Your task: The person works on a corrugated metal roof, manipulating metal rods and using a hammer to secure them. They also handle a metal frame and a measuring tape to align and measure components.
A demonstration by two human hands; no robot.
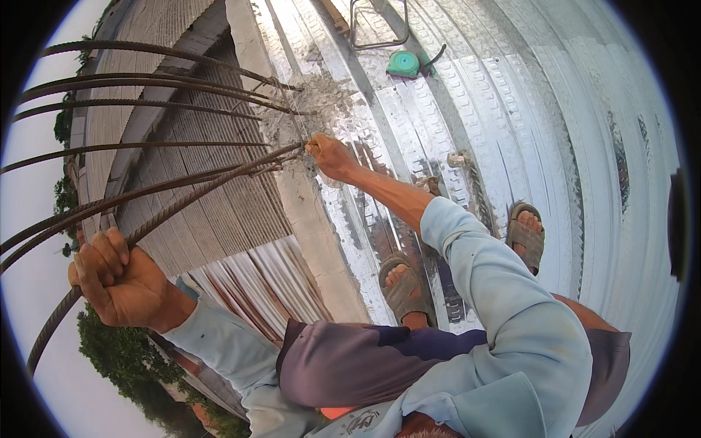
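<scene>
At the left, my left hand (120, 281) is closed round a long ribbed steel rebar (197, 193), well out from its base. My right hand (332, 158) is pinched shut where that bar's other end meets the concrete; whatever is between its fingertips is too small to make out. A thin wire or rod (290, 113) runs across the bar bases beside those fingertips. Several more rebars, among them a curved upper one (161, 50), stick out of the rough concrete (310, 95) and bend off to the left.
Corrugated metal decking (584, 131) lies under my sandaled feet (405, 292). A green tape measure (404, 64) and a bent metal frame (380, 45) rest on it. A concrete ledge (321, 255) borders the deck; beyond it are lower corrugated roofs (197, 139) and trees (120, 358).
</scene>
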